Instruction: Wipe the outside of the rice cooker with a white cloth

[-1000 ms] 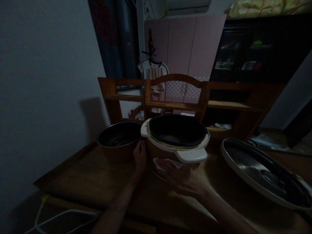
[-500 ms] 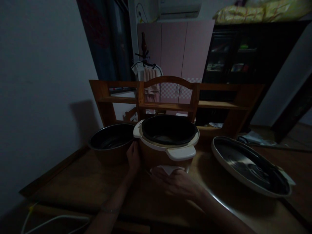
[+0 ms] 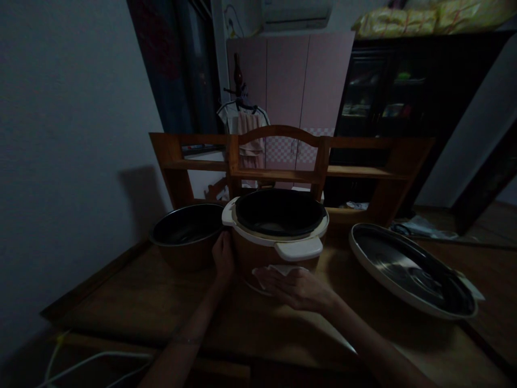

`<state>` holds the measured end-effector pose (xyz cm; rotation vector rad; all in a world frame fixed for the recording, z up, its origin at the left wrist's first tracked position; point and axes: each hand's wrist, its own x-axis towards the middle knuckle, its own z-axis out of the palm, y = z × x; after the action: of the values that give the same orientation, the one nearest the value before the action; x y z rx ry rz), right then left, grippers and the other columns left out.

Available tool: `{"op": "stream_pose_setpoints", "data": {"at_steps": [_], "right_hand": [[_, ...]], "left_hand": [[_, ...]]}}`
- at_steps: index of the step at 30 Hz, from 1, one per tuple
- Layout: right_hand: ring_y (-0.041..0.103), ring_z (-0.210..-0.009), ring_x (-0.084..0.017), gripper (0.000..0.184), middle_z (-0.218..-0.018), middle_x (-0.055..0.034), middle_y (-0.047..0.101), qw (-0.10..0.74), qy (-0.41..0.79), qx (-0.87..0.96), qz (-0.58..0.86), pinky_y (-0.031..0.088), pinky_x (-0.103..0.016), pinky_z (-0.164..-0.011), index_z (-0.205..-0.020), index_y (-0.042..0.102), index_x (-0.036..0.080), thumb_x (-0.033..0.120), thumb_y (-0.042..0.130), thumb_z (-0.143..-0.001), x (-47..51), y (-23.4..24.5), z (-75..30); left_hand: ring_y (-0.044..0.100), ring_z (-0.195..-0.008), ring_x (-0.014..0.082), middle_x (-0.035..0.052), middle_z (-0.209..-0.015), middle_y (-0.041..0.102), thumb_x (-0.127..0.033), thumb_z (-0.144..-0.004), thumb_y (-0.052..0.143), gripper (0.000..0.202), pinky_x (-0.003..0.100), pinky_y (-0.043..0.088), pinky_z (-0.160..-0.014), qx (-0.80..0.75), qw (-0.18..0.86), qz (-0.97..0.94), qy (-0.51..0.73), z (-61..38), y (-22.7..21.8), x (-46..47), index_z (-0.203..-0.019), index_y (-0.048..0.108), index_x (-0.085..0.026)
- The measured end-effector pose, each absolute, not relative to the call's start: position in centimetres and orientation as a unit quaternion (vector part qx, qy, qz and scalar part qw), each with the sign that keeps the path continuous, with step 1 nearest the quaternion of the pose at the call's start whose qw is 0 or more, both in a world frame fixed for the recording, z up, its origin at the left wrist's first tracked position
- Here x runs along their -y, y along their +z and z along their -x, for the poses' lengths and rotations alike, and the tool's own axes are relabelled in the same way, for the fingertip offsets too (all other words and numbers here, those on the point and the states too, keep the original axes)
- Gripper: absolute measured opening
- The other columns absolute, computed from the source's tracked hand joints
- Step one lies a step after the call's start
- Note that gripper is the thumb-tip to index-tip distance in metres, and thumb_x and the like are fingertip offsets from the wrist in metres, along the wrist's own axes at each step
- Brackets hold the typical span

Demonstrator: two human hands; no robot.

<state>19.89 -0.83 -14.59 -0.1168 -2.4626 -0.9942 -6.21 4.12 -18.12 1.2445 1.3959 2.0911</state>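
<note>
An electric cooker with a brown body, white rim and handles, and a dark inner pot stands upright in the middle of the table. My left hand is at its left side, below the side handle, with curled fingers against the body; the fingertips are partly hidden. My right hand presses a pale cloth flat against the lower front of the cooker, below its front handle. Close by on the left is a dark-lined round pot, just beside my left hand.
On the right, a big round lid lies with its metal inner side up. A wooden shelf rack runs along the table's back edge. White cables hang at the front left. The wall borders the left side.
My right hand has moved slightly up with the cloth along the cooker's front. My left hand stays at the cooker's side. The view has shifted a little.
</note>
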Motion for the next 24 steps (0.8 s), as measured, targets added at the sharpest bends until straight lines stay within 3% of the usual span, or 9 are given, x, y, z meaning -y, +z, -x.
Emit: {"op": "stream_pose_setpoints", "data": {"at_steps": [5, 15, 21, 24], "right_hand": [[0.058, -0.136, -0.022, 0.04, -0.152, -0.0125, 0.057, 0.288, -0.404, 0.866, 0.07, 0.056, -0.032, -0.099, -0.138, 0.061, 0.008, 0.008, 0.051, -0.099, 1.2, -13.5, -17.1], [0.053, -0.143, -0.022, 0.042, -0.16, -0.013, 0.047, 0.282, -0.359, 0.887, 0.075, 0.06, -0.03, -0.093, -0.141, 0.058, 0.008, 0.007, 0.047, -0.101, 1.6, -14.8, -18.9], [0.048, -0.146, -0.024, 0.04, -0.151, -0.0143, 0.057, 0.322, -0.281, 0.899, 0.09, 0.05, -0.04, -0.116, -0.14, 0.059, 0.002, 0.006, 0.046, -0.102, 3.3, -15.4, -22.8], [0.05, -0.145, -0.023, 0.044, -0.144, -0.0152, 0.064, 0.365, -0.242, 0.89, 0.128, 0.048, -0.043, -0.118, -0.144, 0.055, 0.003, 0.005, 0.039, -0.103, 4.1, -16.2, -24.0]], "left_hand": [[0.049, -0.074, 0.0159, -0.0002, -0.077, 0.059, -0.043, -0.096, 0.052, 0.032, 0.025, 0.042, -0.069, -0.491, 0.166, -0.435, 0.736, 6.1, -17.9, -3.9, -0.076, 0.058, -0.02], [0.048, -0.07, 0.0166, 0.0006, -0.073, 0.059, -0.046, -0.095, 0.054, 0.034, 0.026, 0.041, -0.063, -0.494, 0.17, -0.442, 0.729, 6.3, -18.0, -3.9, -0.075, 0.059, -0.02], [0.05, -0.074, 0.0158, -0.0001, -0.076, 0.06, -0.043, -0.097, 0.052, 0.033, 0.025, 0.04, -0.066, -0.498, 0.17, -0.448, 0.722, 6.5, -18.3, -4.3, -0.077, 0.061, -0.019], [0.05, -0.075, 0.0151, -0.0006, -0.078, 0.06, -0.042, -0.098, 0.051, 0.032, 0.024, 0.04, -0.068, -0.501, 0.171, -0.449, 0.72, 6.6, -18.5, -4.4, -0.078, 0.061, -0.019]]}}
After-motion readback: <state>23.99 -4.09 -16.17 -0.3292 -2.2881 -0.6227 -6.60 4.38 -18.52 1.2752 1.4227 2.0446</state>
